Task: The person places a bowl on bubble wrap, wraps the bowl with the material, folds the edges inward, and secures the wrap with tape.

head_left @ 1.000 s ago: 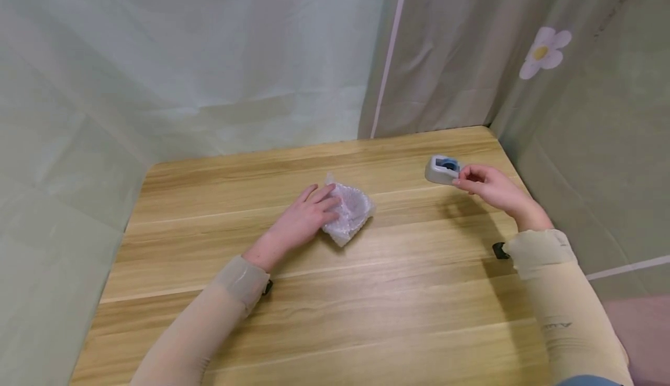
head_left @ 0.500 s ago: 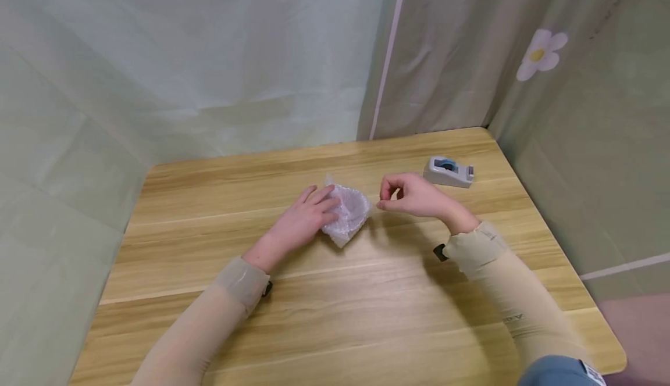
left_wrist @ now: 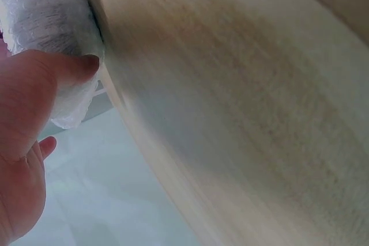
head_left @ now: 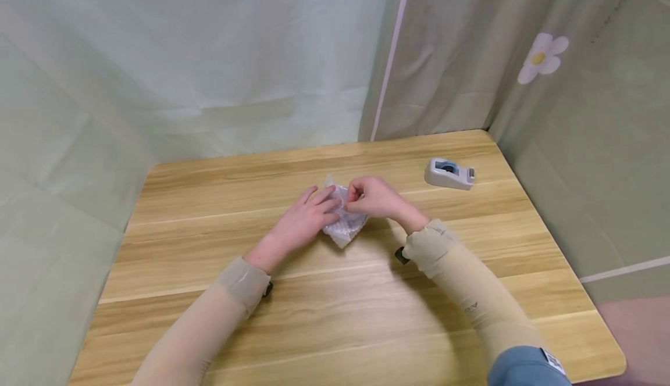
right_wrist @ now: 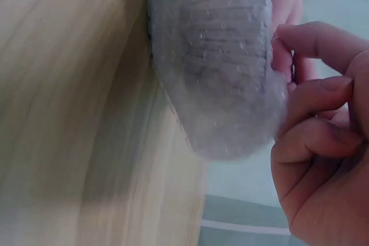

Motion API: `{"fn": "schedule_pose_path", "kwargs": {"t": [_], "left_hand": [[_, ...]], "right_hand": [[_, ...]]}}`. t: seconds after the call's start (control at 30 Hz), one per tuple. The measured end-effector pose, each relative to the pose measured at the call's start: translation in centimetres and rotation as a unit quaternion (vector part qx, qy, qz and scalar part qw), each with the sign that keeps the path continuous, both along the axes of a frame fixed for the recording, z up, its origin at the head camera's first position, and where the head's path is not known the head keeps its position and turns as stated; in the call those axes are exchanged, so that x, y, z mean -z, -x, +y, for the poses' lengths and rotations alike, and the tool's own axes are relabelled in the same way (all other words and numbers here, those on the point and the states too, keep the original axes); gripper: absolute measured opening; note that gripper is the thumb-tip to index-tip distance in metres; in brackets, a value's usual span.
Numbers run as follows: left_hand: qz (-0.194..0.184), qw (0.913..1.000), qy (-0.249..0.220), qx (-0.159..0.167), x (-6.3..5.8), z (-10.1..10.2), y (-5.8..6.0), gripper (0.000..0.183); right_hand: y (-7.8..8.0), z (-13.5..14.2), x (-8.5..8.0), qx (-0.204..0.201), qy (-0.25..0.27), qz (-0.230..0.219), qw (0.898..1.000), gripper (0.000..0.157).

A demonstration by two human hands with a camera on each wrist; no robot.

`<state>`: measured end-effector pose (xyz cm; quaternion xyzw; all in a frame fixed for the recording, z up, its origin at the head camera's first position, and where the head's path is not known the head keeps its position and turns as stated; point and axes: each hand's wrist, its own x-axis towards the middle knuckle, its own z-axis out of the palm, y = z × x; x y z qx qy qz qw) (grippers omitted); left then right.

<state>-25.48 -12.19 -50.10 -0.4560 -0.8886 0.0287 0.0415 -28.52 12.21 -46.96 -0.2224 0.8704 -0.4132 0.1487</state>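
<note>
A small package in bubble wrap [head_left: 342, 230] lies on the wooden table, with faint ridges showing through its wrap [right_wrist: 222, 33]. My left hand [head_left: 300, 220] rests on its left part, fingers spread fairly straight over the top. In the left wrist view the thumb [left_wrist: 69, 67] lies against the package's side. Over the package's upper right part is my right hand [head_left: 374, 197], thumb and index finger pinched together. They seem to hold a strip of clear tape, too small and see-through to make out well. A grey tape dispenser [head_left: 445, 179] stands apart to the right.
The wooden table [head_left: 335, 328] has rounded corners at the back and front right. Pale curtains [head_left: 251, 72] hang behind and at both sides, one with flower prints. Small black wrist cameras [head_left: 402, 255] sit under the cuffs.
My right hand has moved left from the tape dispenser's cutter end to the package, its fingertips pinched throughout. The dispenser stays put. My left hand stays on the package.
</note>
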Motion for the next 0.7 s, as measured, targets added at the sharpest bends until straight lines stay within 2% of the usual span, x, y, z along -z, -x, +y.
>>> {"fn": "schedule_pose_path", "kwargs": {"t": [0.4,0.7], "left_hand": [[-0.008,1.0,0.003,-0.001,-0.1,0.1,0.0,0.052],[-0.017,0.9999,0.0,-0.002,-0.3,0.2,-0.1,0.052]], "right_hand": [[0.0,-1.2,0.3,0.015,-0.094,0.039,0.995,0.016],[-0.5,-1.9,0.2,0.031,-0.144,0.052,0.988,0.016]]}}
